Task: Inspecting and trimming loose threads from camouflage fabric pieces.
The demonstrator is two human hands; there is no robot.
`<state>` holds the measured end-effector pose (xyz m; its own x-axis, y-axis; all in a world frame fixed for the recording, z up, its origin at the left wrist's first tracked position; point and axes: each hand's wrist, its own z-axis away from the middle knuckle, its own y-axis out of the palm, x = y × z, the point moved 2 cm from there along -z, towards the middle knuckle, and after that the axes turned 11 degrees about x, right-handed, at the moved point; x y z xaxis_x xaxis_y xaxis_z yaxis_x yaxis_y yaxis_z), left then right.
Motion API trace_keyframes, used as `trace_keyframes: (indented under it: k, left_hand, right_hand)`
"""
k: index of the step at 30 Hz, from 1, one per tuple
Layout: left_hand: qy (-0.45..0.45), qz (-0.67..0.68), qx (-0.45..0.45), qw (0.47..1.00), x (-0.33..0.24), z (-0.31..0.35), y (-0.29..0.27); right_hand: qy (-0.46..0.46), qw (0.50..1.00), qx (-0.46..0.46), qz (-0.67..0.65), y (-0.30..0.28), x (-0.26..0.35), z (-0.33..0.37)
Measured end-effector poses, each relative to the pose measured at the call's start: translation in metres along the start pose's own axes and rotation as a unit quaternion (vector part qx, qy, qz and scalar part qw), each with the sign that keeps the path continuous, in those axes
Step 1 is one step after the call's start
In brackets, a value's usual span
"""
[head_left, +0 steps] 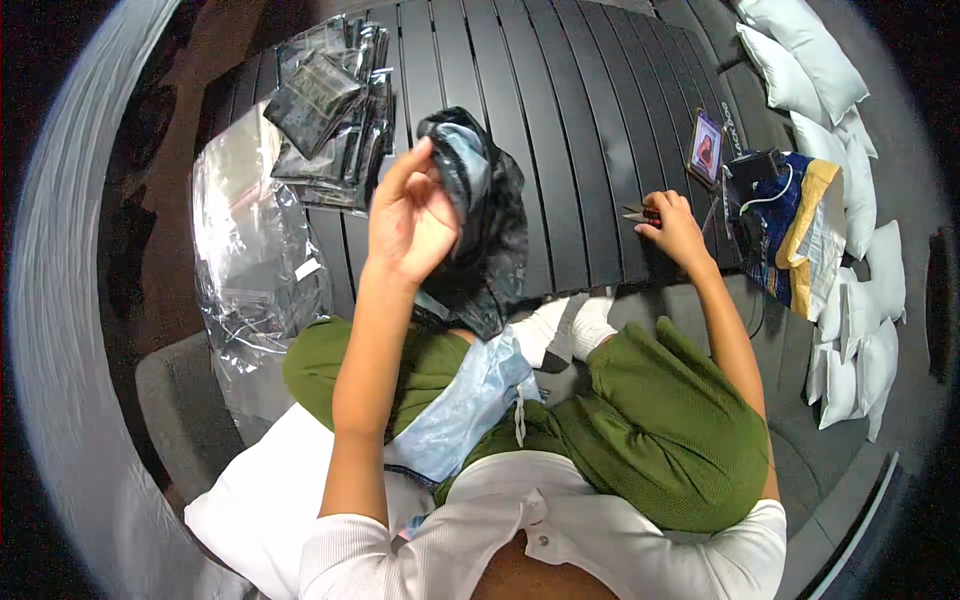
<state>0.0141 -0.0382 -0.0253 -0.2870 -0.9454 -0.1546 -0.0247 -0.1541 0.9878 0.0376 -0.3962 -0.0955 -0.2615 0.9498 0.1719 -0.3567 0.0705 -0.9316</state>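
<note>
The left hand (410,215) is raised over the dark slatted worktop (560,110), its fingers (405,165) pinching the top of a dark garment (485,220) that hangs down toward the person's lap. The right hand (675,228) rests on the worktop's near edge, fingers curled around small scissors (638,213). A stack of clear-wrapped dark packets (325,110) lies at the far left, crumpled clear plastic (250,250) beside it. A phone (706,148) lies near the right hand.
</note>
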Motion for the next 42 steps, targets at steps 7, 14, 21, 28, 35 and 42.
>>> trace_keyframes:
  k: [7, 14, 21, 28, 35, 42]
  left_hand:
    - [-0.068, 0.003, -0.004, 0.998, 0.037, -0.001, -0.018]
    - [-0.045, -0.041, 0.008, 0.998, 0.046, 0.001, -0.015]
    - [-0.057, -0.090, 0.010, 0.994, 0.055, 0.002, -0.010]
    - [-0.052, -0.167, -0.020, 0.984, 0.058, 0.009, 0.003]
    - [-0.061, -0.187, -0.014, 0.980, 0.060, 0.014, 0.008]
    - [-0.056, -0.195, -0.019, 0.979, 0.062, 0.013, 0.009]
  right_hand:
    - [-0.034, 0.997, -0.030, -0.069, 0.006, -0.015, -0.011]
    - [-0.085, 0.994, -0.072, 0.006, 0.005, 0.008, -0.010]
    - [-0.048, 0.975, -0.112, -0.186, -0.018, 0.039, -0.010]
    - [-0.111, 0.923, -0.081, -0.359, -0.064, 0.107, 0.007]
    - [-0.140, 0.889, -0.037, -0.435, -0.089, 0.150, 0.029]
    - [-0.151, 0.887, 0.003, -0.436, -0.095, 0.162, 0.041]
